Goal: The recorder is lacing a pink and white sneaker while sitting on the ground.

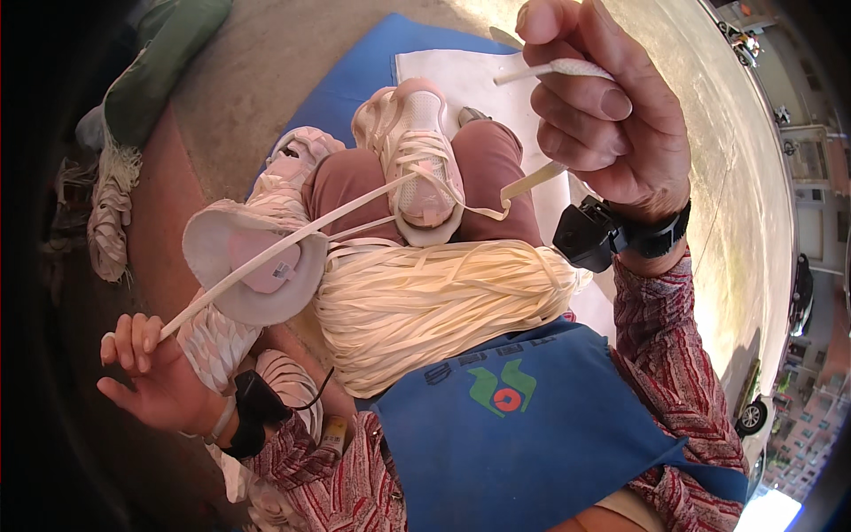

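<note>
A pale pink and white sneaker rests between my knees, with a cream shoelace threaded through part of its eyelets. My left hand, low at the left, pinches one length of that shoelace, drawn taut from the shoe. Raised at the upper right, my right hand has its fingers curled round the other length, whose tip sticks out to the left. Between that hand and the shoe the lace hangs slack. A thick bundle of cream laces lies across my lap.
A blue apron covers my front. Stacked sneakers stand by my left leg, one with its pale tongue and sole facing up. White and blue sheets lie ahead. A person's green trouser leg and more laced shoes are at far left.
</note>
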Demonstrator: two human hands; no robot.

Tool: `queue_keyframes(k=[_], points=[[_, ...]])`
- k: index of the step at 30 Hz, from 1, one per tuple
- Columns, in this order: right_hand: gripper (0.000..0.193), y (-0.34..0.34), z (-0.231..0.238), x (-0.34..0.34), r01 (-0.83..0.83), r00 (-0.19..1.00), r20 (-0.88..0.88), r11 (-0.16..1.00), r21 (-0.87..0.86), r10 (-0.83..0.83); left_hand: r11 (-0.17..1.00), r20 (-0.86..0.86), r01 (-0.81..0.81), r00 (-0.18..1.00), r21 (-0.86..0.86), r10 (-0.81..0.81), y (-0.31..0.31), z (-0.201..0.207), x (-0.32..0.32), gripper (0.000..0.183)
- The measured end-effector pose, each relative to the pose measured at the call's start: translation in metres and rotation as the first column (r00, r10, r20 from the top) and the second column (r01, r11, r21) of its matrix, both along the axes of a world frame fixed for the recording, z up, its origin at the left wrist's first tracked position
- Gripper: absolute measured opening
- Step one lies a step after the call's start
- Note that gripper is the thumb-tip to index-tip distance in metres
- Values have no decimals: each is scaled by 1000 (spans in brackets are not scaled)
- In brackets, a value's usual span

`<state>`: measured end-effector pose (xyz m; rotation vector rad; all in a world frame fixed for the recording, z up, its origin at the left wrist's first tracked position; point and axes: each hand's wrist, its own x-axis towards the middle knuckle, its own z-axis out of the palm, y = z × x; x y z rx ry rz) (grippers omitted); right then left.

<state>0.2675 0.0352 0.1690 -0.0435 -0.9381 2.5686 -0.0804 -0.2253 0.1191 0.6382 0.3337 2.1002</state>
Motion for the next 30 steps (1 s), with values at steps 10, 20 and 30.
queue_keyframes(k=[10, 20, 30], points=[[27, -86, -20, -83, 121, 938, 199, 806, 580, -284, 813, -90, 393, 878, -429, -471, 79, -16, 151, 26], [29, -68, -70, -54, 223, 872, 361, 924, 312, -332, 692, -470, 113, 655, -713, -592, 67, -32, 104, 19], [23, -110, -100, -55, 131, 766, 282, 570, 811, -578, 696, -634, -112, 533, -709, -561, 65, -38, 108, 40]])
